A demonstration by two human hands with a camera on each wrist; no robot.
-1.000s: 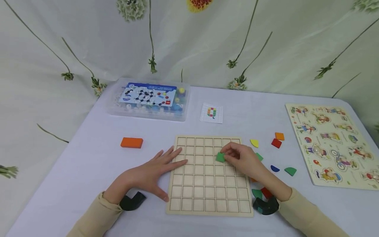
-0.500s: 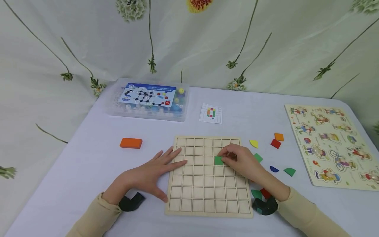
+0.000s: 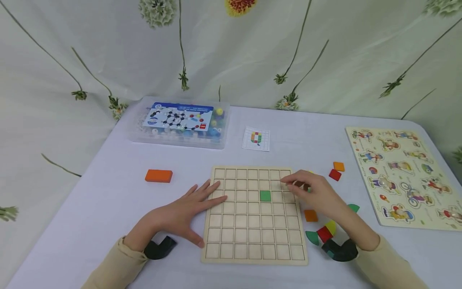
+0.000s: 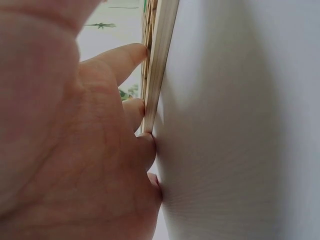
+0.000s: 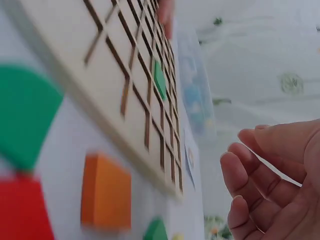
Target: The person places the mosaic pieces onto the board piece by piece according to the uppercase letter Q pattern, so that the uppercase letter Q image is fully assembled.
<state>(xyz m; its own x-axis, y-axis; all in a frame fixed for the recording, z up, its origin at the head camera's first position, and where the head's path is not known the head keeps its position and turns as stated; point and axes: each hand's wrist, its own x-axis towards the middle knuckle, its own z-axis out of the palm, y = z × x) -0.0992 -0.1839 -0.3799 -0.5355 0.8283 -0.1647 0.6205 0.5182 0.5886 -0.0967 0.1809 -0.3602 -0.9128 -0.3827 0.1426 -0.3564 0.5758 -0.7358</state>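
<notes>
Right hand has withdrawn from green square, now lying in a cell between both hands; fingers loosely curled, empty. Left hand, spread wide, touches grid board; light steadying pressure advisable.

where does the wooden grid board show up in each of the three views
Head: wooden grid board below centre, slightly right, its gridded face visible.
Left wrist: top middle, a narrow slanting strip seen nearly edge-on.
Right wrist: slants from the upper left down to lower centre.
Shared landmark: the left hand at the board; only a blurred bit shows at the right wrist view's top.
</notes>
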